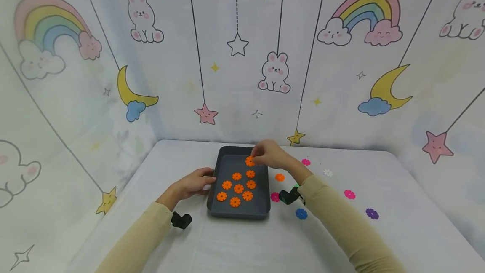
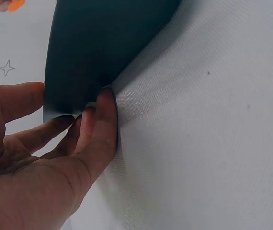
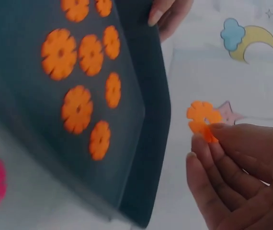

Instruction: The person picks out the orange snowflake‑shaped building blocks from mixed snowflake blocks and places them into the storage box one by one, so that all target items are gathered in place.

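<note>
A dark grey rectangular tray (image 1: 225, 161) lies on the white table with several orange notched flower-shaped discs (image 1: 238, 188) spread over its floor. My left hand (image 1: 197, 181) grips the tray's left side. In the left wrist view, its thumb is at the rim and its fingertips press along the outer wall (image 2: 79, 57). Over the tray's far right corner, my right hand (image 1: 270, 155) pinches one more orange flower-shaped disc (image 3: 203, 115) between thumb and fingertips. The right wrist view shows that disc raised beyond the tray wall (image 3: 155, 100).
Loose flower discs lie on the table right of the tray: an orange one (image 1: 280, 177), several pink ones (image 1: 350, 194), a blue one (image 1: 301, 213), a purple one (image 1: 372, 213), a white one (image 1: 328, 172), and a green one mostly hidden by the right wrist. A patterned curtain (image 1: 174, 75) stands behind.
</note>
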`<action>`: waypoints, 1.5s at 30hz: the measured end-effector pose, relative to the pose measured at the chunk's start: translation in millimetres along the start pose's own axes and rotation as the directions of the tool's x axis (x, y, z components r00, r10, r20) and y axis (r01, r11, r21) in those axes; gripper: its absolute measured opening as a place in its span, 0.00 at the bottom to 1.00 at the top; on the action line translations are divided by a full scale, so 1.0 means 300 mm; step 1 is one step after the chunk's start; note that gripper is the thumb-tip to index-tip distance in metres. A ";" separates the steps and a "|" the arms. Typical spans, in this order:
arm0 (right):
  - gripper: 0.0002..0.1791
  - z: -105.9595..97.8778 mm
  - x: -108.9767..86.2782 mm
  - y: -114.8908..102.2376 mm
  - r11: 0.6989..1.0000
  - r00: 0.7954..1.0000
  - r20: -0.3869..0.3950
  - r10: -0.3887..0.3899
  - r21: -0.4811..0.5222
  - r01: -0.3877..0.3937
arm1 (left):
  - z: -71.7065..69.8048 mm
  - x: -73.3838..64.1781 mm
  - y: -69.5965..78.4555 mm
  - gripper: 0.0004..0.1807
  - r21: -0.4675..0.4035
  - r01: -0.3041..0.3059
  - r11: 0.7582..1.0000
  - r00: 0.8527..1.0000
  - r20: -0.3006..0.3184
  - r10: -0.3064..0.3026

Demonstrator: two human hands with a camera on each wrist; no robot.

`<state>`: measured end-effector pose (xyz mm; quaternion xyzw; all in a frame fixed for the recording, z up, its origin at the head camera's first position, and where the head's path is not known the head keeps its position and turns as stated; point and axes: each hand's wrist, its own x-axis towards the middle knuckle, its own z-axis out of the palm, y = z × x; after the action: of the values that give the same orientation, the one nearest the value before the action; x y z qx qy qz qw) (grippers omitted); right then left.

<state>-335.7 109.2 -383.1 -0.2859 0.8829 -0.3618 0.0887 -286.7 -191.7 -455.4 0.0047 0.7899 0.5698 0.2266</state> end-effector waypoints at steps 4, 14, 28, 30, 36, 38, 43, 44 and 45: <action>0.04 0.045 0.061 -0.053 1.000 0.997 0.073 -0.015 0.001 0.015 | -0.003 -0.002 0.003 0.30 0.001 0.008 1.000 1.000 0.003 -0.008; 0.03 0.189 0.190 -0.063 0.996 0.990 0.114 0.087 -0.047 -0.082 | -0.008 -0.009 0.014 0.29 -0.013 0.005 1.000 1.000 0.010 -0.005; 0.04 0.283 0.230 -0.052 0.977 0.981 0.023 0.193 -0.094 -0.190 | -0.001 -0.007 0.022 0.28 -0.025 -0.005 1.000 0.999 0.031 0.006; 0.04 0.290 0.232 -0.047 0.976 0.981 0.019 0.193 -0.104 -0.190 | 0.000 -0.009 0.022 0.28 -0.020 -0.007 1.000 0.999 0.034 0.008; 0.05 0.307 0.238 -0.043 0.974 0.980 0.024 0.196 -0.116 -0.193 | -0.001 -0.005 0.014 0.28 -0.017 -0.013 1.000 0.999 0.036 0.014; 0.06 0.308 0.240 -0.043 0.974 0.980 0.028 0.199 -0.120 -0.194 | -0.002 -0.004 0.013 0.28 -0.018 -0.015 1.000 0.999 0.037 0.016; 0.12 0.299 0.243 -0.038 0.969 0.976 0.044 0.215 -0.136 -0.207 | -0.005 -0.006 0.008 0.28 -0.021 -0.019 1.000 0.999 0.037 0.020; 0.14 0.292 0.242 -0.039 0.968 0.975 0.046 0.217 -0.138 -0.209 | -0.006 -0.006 0.007 0.28 -0.022 -0.020 1.000 0.999 0.037 0.021; 0.16 0.284 0.242 -0.040 0.968 0.975 0.046 0.216 -0.140 -0.208 | -0.008 -0.006 0.007 0.28 -0.023 -0.020 1.000 0.999 0.037 0.021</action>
<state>-358.9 10.8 -432.7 -0.2061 0.9276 -0.2812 0.1342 -286.5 -193.5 -452.5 0.0208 0.7790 0.5808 0.2352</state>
